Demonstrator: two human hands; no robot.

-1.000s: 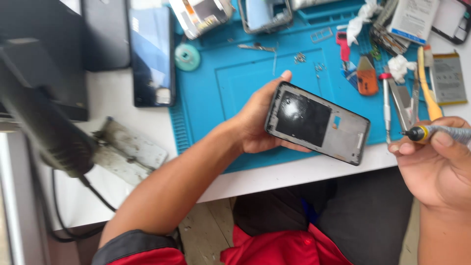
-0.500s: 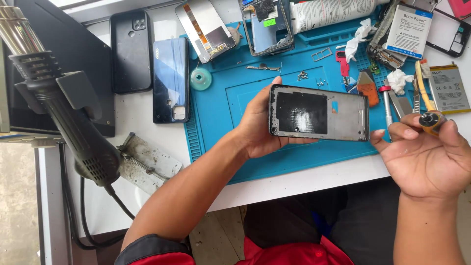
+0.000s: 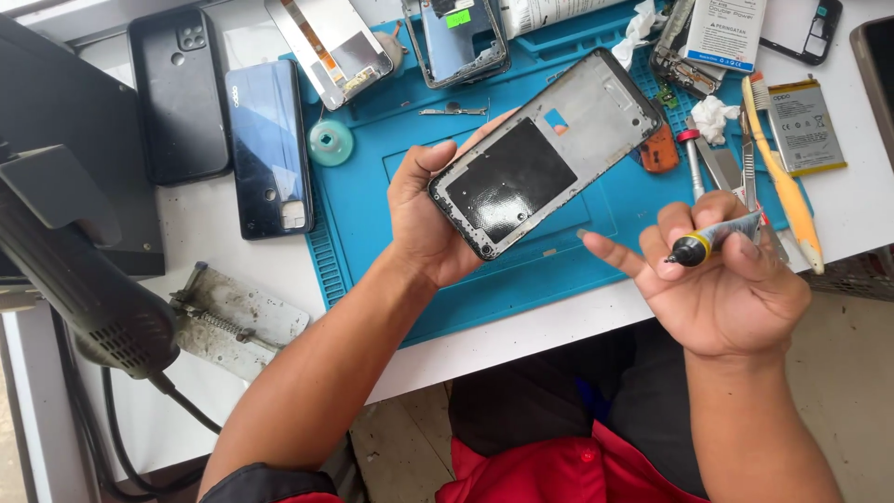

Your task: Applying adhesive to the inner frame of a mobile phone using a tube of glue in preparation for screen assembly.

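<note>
Left hand [image 3: 430, 224] grips the phone frame [image 3: 545, 152] tilted above the blue mat [image 3: 372, 200]; right hand [image 3: 731, 279], palm up, pinches a small glue tube [image 3: 717, 237].

Head view: from above, facing steeply down, close over the blue mat [image 3: 391, 214] at the desk's near edge.

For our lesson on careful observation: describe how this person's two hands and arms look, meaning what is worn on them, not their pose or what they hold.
Both hands are bare: no gloves, rings or watch show on the left hand or the right hand. The forearms are uncovered too. A dark sleeve with a red edge shows on the left upper arm. Nails are short.
</note>
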